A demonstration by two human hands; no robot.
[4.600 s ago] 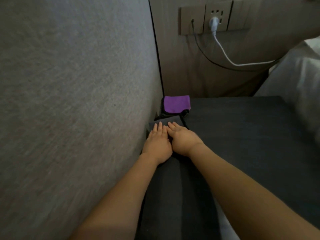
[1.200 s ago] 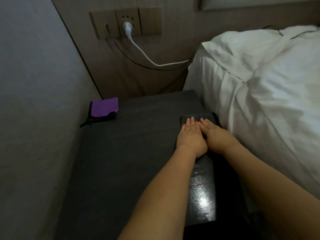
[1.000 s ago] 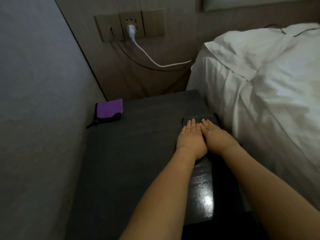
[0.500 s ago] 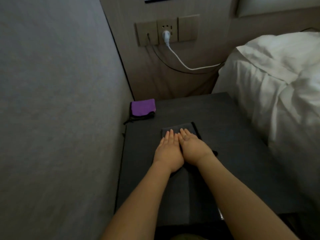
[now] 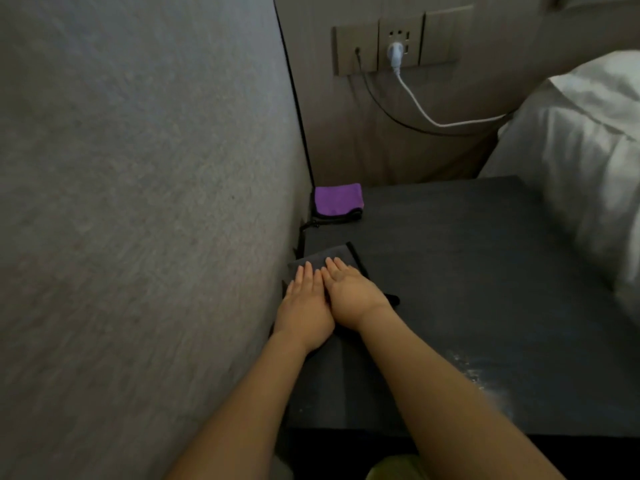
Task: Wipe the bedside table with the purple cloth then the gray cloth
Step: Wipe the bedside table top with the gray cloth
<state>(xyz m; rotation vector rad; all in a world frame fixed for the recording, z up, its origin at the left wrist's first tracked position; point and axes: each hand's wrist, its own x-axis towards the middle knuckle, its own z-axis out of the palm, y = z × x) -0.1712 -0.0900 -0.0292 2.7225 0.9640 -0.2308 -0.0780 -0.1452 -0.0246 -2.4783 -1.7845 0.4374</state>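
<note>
Left hand (image 5: 304,311): fingers straight, flat on the gray cloth (image 5: 325,258).
Right hand (image 5: 351,295): fingers straight, pressing the same cloth, touching the left hand.
Gray cloth: under both palms, far end showing past the fingertips, at the table (image 5: 467,271) left edge by the wall (image 5: 138,202).
Axis: long side runs away from the person, tilted slightly right.
Purple cloth (image 5: 337,199): back left corner, apart.

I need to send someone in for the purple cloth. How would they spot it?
On the dark bedside table, look to the far left corner by the wall. The purple cloth lies folded there, untouched, beyond the gray cloth, and it alone is brightly coloured.
</note>
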